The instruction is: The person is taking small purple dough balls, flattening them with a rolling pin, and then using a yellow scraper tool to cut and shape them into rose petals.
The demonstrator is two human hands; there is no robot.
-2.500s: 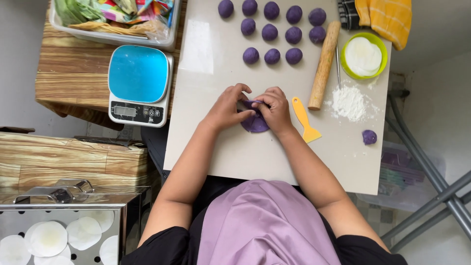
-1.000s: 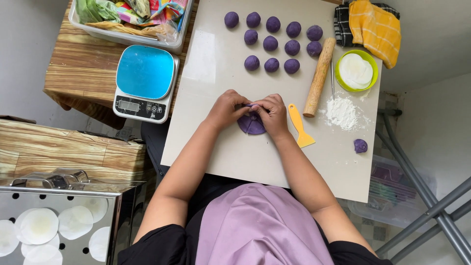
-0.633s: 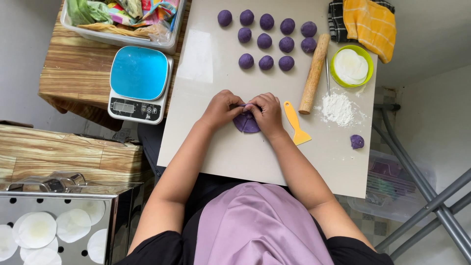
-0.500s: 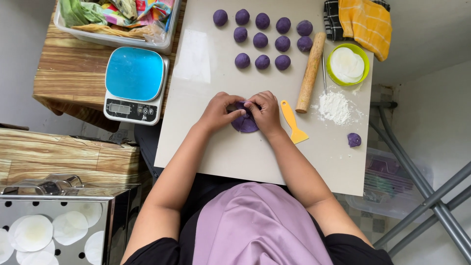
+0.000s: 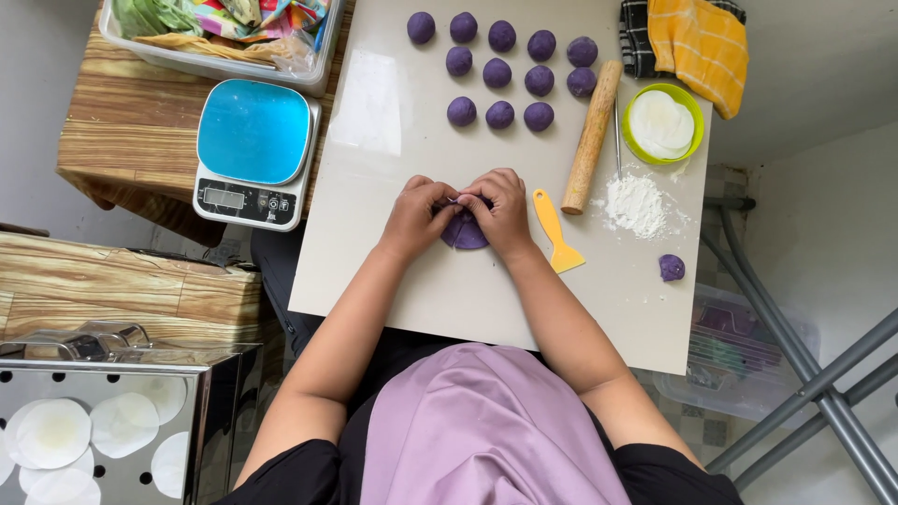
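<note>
A flat piece of purple dough [image 5: 464,231] lies on the pale table [image 5: 393,271] between my hands. My left hand [image 5: 414,217] and my right hand [image 5: 501,211] both pinch its upper edge with the fingertips, folding it together. Several purple dough balls [image 5: 499,71] sit in rows at the far side of the table. A single small purple ball [image 5: 672,267] rests alone to the right.
A yellow scraper [image 5: 556,234], a wooden rolling pin [image 5: 590,137], a flour pile [image 5: 636,203] and a green bowl [image 5: 662,123] lie right of my hands. A blue-topped scale [image 5: 252,152] stands left. A perforated steel tray [image 5: 94,421] with white paper rounds is lower left.
My hands stay on the purple dough, the fingers closing further over its top edge. The view has shifted slightly; nothing else on the table moved.
</note>
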